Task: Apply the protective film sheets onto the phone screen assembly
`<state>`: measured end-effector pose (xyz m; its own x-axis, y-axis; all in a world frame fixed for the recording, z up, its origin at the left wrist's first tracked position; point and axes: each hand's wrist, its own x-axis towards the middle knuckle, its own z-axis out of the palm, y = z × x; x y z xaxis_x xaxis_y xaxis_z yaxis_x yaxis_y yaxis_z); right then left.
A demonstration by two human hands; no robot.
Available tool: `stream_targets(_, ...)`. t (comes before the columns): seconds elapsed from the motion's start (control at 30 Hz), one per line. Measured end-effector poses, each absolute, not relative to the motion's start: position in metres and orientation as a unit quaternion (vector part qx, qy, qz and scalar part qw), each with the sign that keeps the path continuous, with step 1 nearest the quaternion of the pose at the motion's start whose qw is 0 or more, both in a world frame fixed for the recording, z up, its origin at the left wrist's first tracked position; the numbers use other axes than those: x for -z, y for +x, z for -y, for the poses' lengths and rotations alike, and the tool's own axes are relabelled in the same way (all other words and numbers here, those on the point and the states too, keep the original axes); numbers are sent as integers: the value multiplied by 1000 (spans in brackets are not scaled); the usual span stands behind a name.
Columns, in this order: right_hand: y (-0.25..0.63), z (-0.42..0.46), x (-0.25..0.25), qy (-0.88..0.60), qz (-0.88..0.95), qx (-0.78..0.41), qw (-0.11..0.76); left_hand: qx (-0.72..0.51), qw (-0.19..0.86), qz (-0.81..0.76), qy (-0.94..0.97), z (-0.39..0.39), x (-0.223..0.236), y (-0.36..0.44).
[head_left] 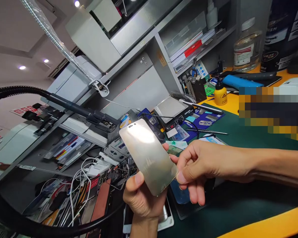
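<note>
Jointly Gripped, a Glossy, Silver-Gold, Phone-Shaped Panel point(149, 162) Tilts Between Left Hand point(144, 200) and Right Hand point(195, 163)

Seen from the head camera, the panel is held up above a dark green work mat point(216, 215), its rear face turned away and out of sight. Most of the left hand's fingers are hidden behind it; the thumb presses the near left edge and fingertips peek past the far side, clamping the panel between them. The right hand pinches the lower right corner between thumb and forefinger, the other fingers loosely curled or hanging below. The lower frame edge cuts off the left forearm, the right edge the other.

Rounded at the corners, the thin panel carries a small elongated cutout and a tiny hole beside it near its upper end. A white glare washes out much of the upper half, while pale streaks and smudges mark the duller lower half. Its bottom rim looks slightly uneven.

Below the right hand, a dark blue, flat device point(180, 191) is partly covered; a white-edged, flat device point(166, 225) lies largely obscured behind the left wrist. Coarse pixelation point(275, 112) masks an area at far right. A small yellow bottle with a black cap point(221, 95) stands beyond the mat, and a thick black flexible tube point(27, 228) sweeps along the lower left, cropped by the frame.
</note>
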<state>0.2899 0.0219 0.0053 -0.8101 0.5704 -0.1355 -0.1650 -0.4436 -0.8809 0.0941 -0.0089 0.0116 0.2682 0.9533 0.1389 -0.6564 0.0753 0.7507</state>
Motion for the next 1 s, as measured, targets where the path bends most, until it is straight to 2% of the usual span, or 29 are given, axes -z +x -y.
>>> stream_targets(0.27,288,-22,-3,-208,487,-820,216,-596,675,-240,362,8,-11,91)
stream_targets(0.47,288,-21,-2,-193,494,-826,190,-575,700,-217,364,8,-16,93)
stream_targets(0.67,289,-20,-5,-202,489,-819,222,-560,700,-213,389,9,-20,95)
stream_targets(1.0,288,-17,-6,-200,503,-814,208,-556,695,-236,390,9,-19,96)
